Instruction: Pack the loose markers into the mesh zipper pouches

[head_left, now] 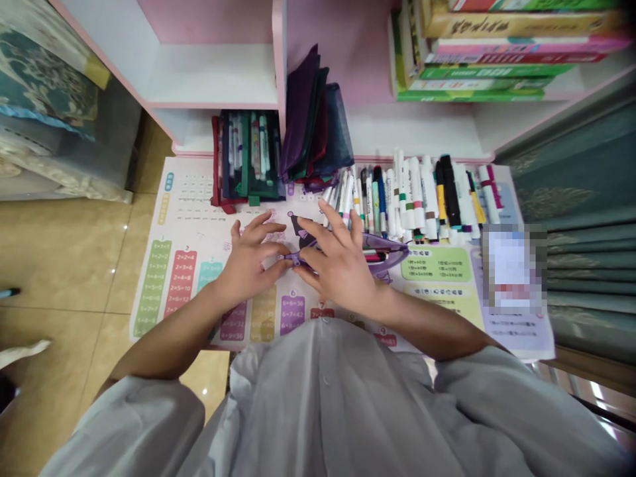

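A purple zippered pencil pouch (397, 250) lies on the printed desk mat, its mouth gaping at the right and pens showing inside. My left hand (253, 255) pinches the pouch's left end near the zipper pull, thumb and forefinger together, other fingers raised. Over the pouch's left half rests my right hand (340, 262), its thumb and forefinger closed at the zipper and the other fingers spread. This hand hides part of the pouch. Just beyond it, a row of markers and pens (417, 195) lies side by side.
Filled mesh pouches (253, 156) lie at the back left, beside a pile of dark pouches (318, 126). Stacked books (497, 59) sit on the right shelf. A blurred-out phone-like item (509, 268) lies on the mat's right side. A curtain (586, 199) hangs at the right.
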`<state>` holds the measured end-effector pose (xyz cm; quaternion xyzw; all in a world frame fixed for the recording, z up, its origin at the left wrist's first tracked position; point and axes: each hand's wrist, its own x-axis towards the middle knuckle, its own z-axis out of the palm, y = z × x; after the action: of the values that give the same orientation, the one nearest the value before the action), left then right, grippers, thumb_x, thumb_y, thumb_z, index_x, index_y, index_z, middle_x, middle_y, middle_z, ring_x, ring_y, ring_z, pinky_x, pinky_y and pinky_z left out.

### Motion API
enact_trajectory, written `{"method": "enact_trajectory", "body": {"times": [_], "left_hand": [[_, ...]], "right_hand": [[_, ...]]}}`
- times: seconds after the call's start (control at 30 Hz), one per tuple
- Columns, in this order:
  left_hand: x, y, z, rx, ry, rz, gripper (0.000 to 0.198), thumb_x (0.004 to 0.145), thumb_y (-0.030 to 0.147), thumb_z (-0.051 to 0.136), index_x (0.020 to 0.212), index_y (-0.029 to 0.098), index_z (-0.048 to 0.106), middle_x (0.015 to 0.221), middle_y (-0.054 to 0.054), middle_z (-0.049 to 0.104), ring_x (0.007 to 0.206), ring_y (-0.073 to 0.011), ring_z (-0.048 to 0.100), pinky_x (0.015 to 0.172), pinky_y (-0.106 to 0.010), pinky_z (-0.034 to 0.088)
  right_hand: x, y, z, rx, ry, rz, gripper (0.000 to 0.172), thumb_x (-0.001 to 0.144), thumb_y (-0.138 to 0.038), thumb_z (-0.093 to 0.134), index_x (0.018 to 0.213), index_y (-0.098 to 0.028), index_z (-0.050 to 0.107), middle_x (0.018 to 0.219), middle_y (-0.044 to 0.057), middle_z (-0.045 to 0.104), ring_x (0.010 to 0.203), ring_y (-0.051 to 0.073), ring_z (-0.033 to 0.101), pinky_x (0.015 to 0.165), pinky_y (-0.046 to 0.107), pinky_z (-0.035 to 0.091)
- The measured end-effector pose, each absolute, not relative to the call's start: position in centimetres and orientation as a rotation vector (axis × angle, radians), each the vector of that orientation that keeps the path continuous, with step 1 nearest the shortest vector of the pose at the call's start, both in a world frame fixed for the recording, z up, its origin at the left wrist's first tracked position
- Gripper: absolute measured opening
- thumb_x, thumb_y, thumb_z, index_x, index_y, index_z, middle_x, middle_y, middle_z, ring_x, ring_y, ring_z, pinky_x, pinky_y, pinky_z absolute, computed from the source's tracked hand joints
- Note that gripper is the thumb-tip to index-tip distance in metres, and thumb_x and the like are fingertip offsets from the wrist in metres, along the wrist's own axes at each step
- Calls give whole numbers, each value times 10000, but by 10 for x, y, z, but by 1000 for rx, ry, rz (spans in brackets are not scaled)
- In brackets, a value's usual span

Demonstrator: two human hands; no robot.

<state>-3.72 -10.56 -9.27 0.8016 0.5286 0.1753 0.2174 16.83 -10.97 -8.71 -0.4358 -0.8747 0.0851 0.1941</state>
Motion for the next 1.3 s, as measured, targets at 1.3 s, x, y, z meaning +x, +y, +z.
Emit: {"method": "enact_trajectory", "body": {"times": [1.3], "left_hand": [[-43, -103, -101, 2379, 1295, 609, 154, 880, 405, 617, 787, 305, 687, 1308, 17, 607, 1430, -300, 378, 1205, -570, 85]], "right_hand": [[179, -99, -93, -1222, -2268, 636, 198, 890, -222, 568, 714, -215, 660, 1354, 68, 582, 1480, 358, 296, 1171, 622, 280]]}}
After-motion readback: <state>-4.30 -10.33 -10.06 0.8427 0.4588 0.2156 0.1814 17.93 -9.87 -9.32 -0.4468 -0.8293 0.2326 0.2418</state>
